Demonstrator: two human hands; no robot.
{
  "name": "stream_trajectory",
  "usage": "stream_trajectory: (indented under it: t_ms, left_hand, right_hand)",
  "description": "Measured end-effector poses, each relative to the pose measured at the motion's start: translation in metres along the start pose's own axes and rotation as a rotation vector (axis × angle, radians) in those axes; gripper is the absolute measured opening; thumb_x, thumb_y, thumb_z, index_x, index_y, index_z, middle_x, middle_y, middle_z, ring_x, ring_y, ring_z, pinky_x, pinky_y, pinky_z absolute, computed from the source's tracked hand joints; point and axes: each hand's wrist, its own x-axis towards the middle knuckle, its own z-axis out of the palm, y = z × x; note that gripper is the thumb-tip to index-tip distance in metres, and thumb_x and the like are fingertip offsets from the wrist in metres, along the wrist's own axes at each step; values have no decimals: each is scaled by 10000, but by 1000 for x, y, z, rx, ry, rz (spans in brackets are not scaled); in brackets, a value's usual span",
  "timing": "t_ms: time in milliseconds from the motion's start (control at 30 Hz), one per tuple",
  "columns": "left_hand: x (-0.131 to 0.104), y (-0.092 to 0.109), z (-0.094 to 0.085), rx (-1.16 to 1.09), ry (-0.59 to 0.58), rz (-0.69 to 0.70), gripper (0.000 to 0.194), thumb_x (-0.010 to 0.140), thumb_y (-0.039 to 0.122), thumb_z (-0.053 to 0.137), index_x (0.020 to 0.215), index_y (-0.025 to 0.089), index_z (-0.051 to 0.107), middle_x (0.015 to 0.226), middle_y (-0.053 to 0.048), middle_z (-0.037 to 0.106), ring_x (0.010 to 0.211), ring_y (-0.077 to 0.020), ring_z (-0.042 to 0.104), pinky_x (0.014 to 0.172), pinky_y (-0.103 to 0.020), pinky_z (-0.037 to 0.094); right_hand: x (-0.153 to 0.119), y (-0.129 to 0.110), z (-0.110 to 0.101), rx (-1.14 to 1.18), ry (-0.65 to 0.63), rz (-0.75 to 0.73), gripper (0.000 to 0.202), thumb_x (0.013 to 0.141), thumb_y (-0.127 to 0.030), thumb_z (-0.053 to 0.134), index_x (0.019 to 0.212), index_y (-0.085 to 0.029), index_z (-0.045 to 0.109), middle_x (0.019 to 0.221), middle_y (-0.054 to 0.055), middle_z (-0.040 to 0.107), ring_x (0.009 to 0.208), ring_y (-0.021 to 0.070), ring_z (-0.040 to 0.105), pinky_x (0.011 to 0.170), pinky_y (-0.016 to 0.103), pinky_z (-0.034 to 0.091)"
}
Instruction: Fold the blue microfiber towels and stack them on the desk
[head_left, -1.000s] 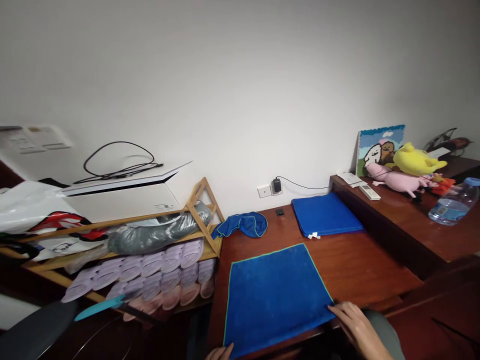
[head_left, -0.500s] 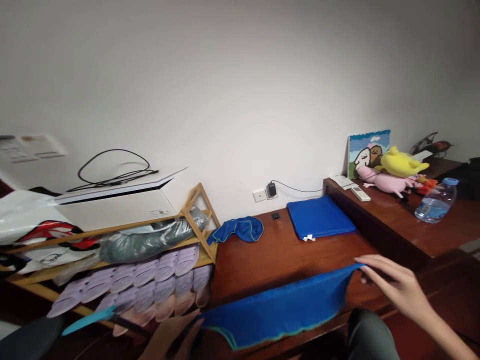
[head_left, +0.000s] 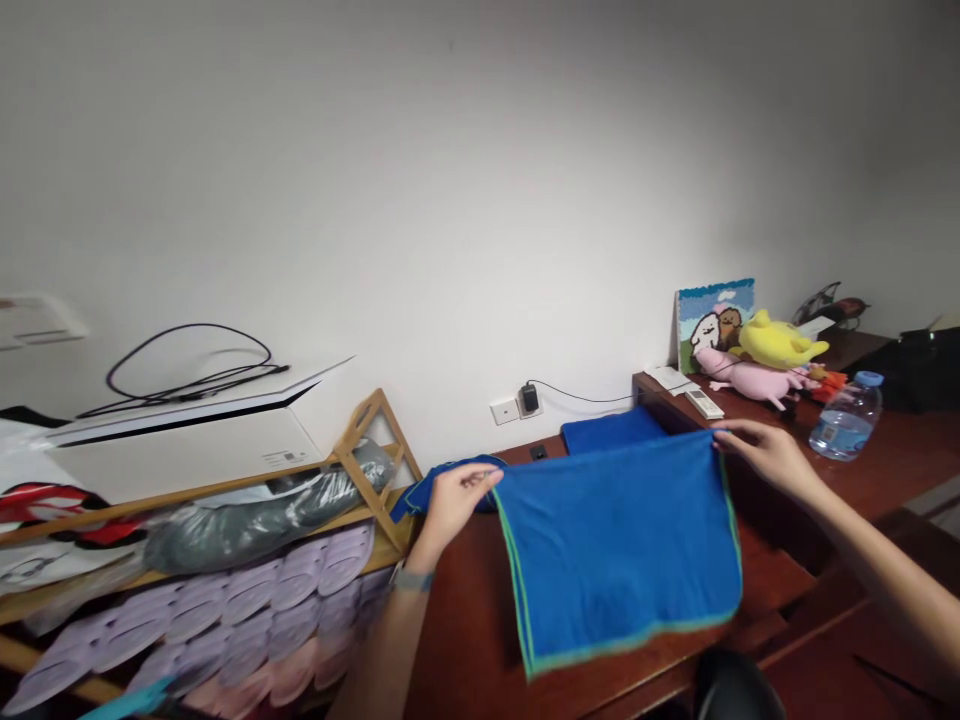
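A blue cloth (head_left: 622,550) with a green stitched edge hangs stretched between my two hands, its lower hem above the front of the brown desk (head_left: 465,610). My left hand (head_left: 457,500) pinches its upper left corner. At the upper right corner my right hand (head_left: 765,455) pinches it too. Behind the cloth lies a folded blue pad (head_left: 615,430), now partly covered from sight. Another crumpled blue cloth (head_left: 420,493) with a green edge is on the desk behind my left hand, partly hidden by it.
On the left stands a wooden rack (head_left: 375,460) with several lilac and pink slippers (head_left: 292,580) and a white box (head_left: 187,450). A raised desk part at right bears plush toys (head_left: 750,375), a remote (head_left: 705,404) and a water bottle (head_left: 847,420). A plugged-in charger (head_left: 529,398) is on the wall.
Both hands have risen and moved farther over the desk with the cloth. It was a slanted, narrow strip low in front; now it hangs as a wide sheet. The view has shifted slightly.
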Motion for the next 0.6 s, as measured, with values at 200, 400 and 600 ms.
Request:
stream_trajectory:
  t_ms: [200, 400, 600]
  left_hand:
    - [95, 8, 56, -61, 82, 139, 352, 809, 551, 788, 905, 216, 843, 923, -74, 843, 833, -245, 744, 842, -354, 592]
    - [100, -43, 127, -44, 6, 126, 241, 865, 458, 769, 971, 257, 849, 1034, -80, 840, 904, -268, 754, 920, -389, 577]
    - [41, -120, 222, 161, -257, 50, 164, 911, 362, 700, 868, 278, 834, 971, -80, 843, 906, -261, 787, 885, -368, 617]
  right_hand:
    - [121, 11, 5, -62, 202, -93, 439, 855, -549, 674, 1043, -171, 794, 1009, 133, 817, 909, 274, 754, 859, 392, 591]
    - [136, 91, 40, -249, 273, -50, 326, 880, -329, 581, 1079, -154, 769, 1080, 149, 803, 997, 279, 730, 968, 418, 538]
    - [66, 190, 106, -568, -12, 105, 342, 898, -161, 497, 1142, -170, 736, 1252, 131, 749, 1067, 249, 729, 978, 361, 520]
